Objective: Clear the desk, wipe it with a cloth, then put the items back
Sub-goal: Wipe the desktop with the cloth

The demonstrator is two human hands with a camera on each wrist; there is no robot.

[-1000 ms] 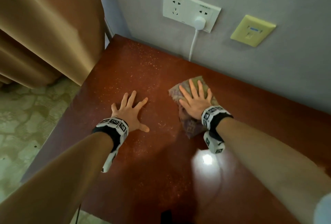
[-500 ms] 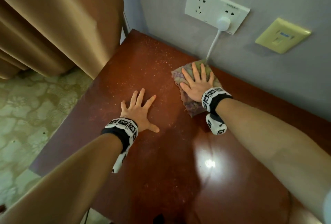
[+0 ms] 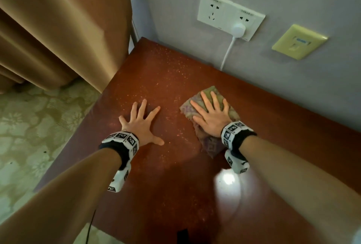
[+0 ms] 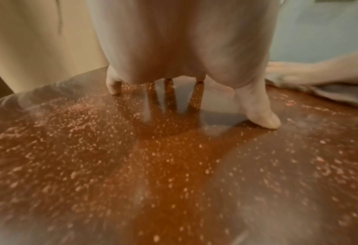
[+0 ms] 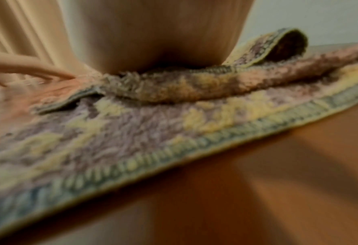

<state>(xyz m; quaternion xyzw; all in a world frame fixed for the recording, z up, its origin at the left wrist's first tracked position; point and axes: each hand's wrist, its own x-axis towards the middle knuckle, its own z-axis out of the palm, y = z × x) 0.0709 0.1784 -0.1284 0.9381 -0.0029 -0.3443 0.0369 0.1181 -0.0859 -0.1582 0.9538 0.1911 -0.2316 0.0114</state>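
A red-brown desk speckled with pale dust fills the head view. A folded, patterned purple-and-yellow cloth lies on it near the back wall. My right hand presses flat on the cloth with straight, spread fingers. My left hand rests flat on the bare desk to the left, fingers spread. In the left wrist view the dusty desk shows under my left hand. The right wrist view shows the cloth close up beneath my palm.
A white double socket with a plug and white cable sits on the grey wall behind the desk, a yellow wall plate to its right. A tan curtain hangs at the left over patterned floor.
My right hand slid the cloth toward the wall, then back toward me. The left hand stayed flat on the desk.
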